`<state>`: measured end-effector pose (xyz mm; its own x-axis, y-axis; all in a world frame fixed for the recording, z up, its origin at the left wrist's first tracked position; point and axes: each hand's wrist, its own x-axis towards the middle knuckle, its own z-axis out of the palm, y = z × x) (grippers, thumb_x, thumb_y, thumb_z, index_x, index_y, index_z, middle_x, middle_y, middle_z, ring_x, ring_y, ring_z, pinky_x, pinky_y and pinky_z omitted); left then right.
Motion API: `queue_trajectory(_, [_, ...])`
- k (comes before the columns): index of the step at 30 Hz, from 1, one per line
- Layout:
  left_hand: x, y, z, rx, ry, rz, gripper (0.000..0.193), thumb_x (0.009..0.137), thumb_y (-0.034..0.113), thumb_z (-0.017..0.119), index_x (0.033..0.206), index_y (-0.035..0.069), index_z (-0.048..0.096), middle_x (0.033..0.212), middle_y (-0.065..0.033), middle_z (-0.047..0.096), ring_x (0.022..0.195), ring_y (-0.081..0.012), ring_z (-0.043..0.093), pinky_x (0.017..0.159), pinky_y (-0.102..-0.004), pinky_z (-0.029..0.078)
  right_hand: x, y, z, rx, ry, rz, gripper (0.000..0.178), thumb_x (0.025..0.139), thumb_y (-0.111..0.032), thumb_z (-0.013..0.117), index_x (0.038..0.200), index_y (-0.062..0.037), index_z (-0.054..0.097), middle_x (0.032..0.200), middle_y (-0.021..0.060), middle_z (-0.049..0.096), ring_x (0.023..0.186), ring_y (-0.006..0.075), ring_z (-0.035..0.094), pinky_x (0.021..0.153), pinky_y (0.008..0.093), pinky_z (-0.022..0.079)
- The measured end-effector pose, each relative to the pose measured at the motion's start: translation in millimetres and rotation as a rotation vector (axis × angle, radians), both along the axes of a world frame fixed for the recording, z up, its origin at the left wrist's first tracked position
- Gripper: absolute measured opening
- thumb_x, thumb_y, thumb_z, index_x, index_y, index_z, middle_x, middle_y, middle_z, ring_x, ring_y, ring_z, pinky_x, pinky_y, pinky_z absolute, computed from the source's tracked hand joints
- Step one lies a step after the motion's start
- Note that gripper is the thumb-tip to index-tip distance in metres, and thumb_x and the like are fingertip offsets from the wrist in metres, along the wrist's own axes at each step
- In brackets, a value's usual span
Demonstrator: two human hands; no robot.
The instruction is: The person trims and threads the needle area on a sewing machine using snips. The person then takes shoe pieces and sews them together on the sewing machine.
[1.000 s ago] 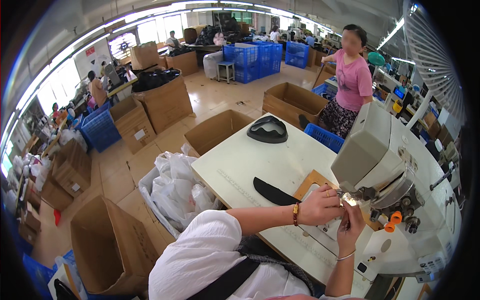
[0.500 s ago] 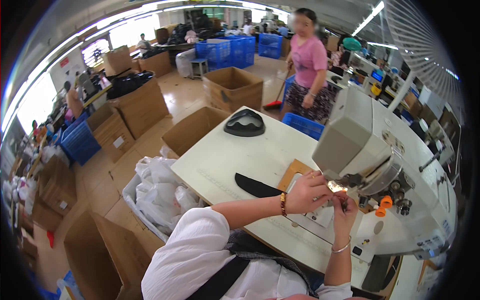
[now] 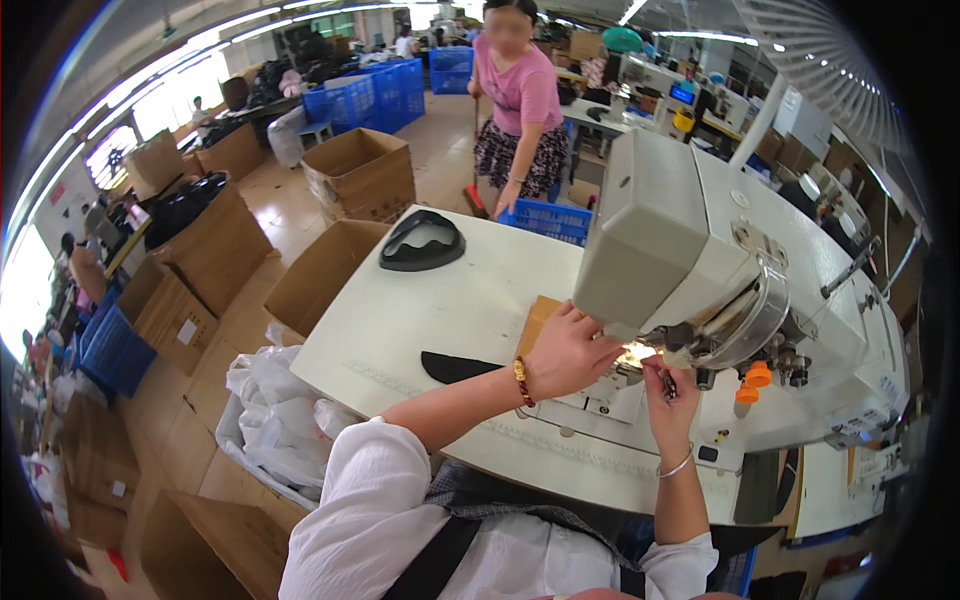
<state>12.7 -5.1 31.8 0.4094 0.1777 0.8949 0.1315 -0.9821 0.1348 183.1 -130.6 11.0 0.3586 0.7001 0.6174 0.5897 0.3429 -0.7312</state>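
A large pale sewing machine (image 3: 650,215) stands on the white table, its lamp lit by the needle. My left hand (image 3: 572,355) reaches in from the left, fingers bent together at the lit needle area. Whatever those fingers pinch is hidden. Close beside it, on the right, my right hand (image 3: 670,405) is closed with the thumb and fingers raised to the same spot. A small dark metal tool (image 3: 670,386) shows in its grip, too small to name exactly. Left of my left wrist lies a flat black curved fabric piece (image 3: 455,367), partly covered by my forearm.
A black moulded piece (image 3: 422,240) rests at the far end of the white table (image 3: 350,330). Left of the table stand a bin of white plastic bags (image 3: 275,410) and cardboard boxes (image 3: 325,275). Beyond it, a person in pink (image 3: 520,85) touches a blue crate (image 3: 548,222).
My view has swung right, so the scene sits further left. The person in pink has come closer and lowered a hand to the blue crate. My hands stay by the needle, slightly further apart.
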Motion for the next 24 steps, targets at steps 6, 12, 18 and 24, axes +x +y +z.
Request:
queue_trajectory(6, [-4,-2,18,0.015,0.254,0.109,0.011,0.075,0.016,0.068,0.084,0.012,0.071,0.077,-0.0077,0.066,0.071,-0.0285,0.067,0.064,-0.0426,0.052,-4,14,-8,0.108,0.108,-0.010,0.013,0.092,-0.003,0.072,0.105,-0.0037,0.073,0.090,0.0000,0.069,0.075,0.0052,0.060,0.067,0.0202,0.047])
queue_trajectory(12, [2,0,14,-0.052,0.251,0.082,0.009,0.079,0.018,0.071,0.085,0.011,0.070,0.070,-0.0069,0.065,0.066,-0.0268,0.066,0.055,-0.0391,0.051,6,11,-17,-0.047,0.138,0.015,0.010,0.096,-0.003,0.067,0.104,0.0006,0.071,0.091,0.0051,0.075,0.076,0.0075,0.066,0.070,0.0211,0.051])
queue_trajectory(18, [2,0,16,-0.090,0.223,0.060,0.012,0.083,0.021,0.074,0.088,0.010,0.072,0.071,-0.0065,0.065,0.066,-0.0273,0.066,0.055,-0.0378,0.051,10,18,-24,0.016,0.173,-0.010,0.009,0.096,-0.001,0.067,0.104,0.0014,0.069,0.095,0.0069,0.075,0.086,0.0121,0.071,0.079,0.0248,0.056])
queue_trajectory(24, [0,2,13,-0.096,0.256,0.057,0.014,0.082,0.020,0.075,0.091,0.010,0.072,0.071,-0.0062,0.065,0.065,-0.0266,0.066,0.055,-0.0375,0.051,14,15,-28,-0.020,0.102,-0.008,0.012,0.096,-0.004,0.068,0.107,0.0013,0.069,0.097,0.0062,0.074,0.088,0.0112,0.070,0.081,0.0249,0.055])
